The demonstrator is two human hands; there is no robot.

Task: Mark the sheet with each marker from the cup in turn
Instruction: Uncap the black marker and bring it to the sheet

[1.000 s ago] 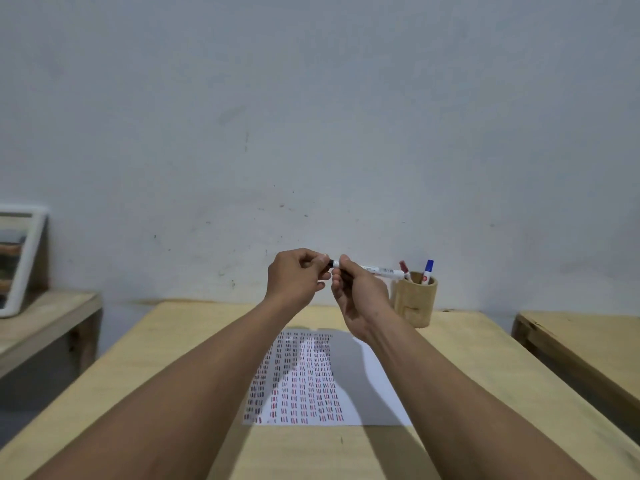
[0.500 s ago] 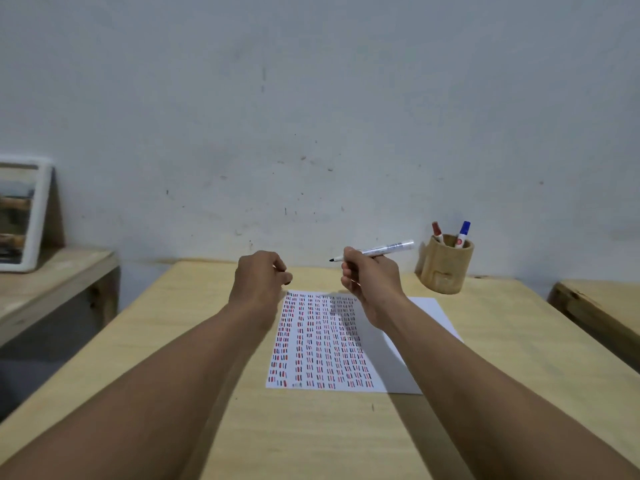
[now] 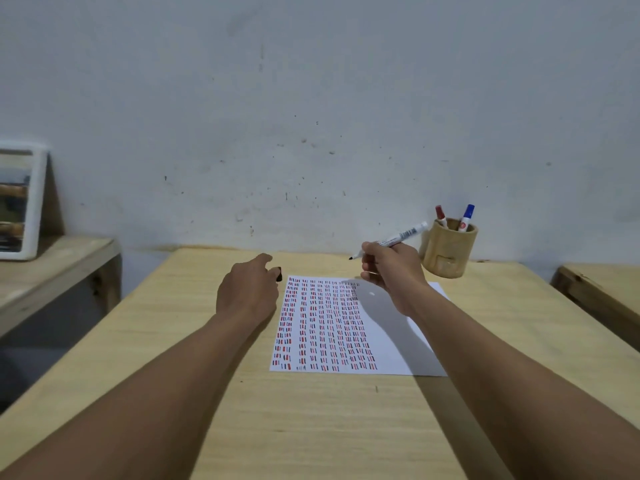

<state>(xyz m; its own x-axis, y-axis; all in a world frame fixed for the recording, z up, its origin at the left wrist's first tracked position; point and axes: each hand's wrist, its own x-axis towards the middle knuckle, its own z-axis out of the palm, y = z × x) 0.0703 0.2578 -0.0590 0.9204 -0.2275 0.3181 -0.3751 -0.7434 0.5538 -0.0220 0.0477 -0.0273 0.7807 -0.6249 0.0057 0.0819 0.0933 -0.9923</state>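
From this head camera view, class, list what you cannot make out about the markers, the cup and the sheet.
- Red marker and blue marker: barrels hidden inside the wooden cup.
- Black cap: mostly covered by the left hand.
- Black marker: label print too small to read; its middle is wrapped by the right hand.
- Sheet: right part crossed by the right forearm.

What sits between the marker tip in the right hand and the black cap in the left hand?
In the head view, nothing: only bare wooden table and the sheet's top edge lie between the uncapped marker's tip and the black cap.
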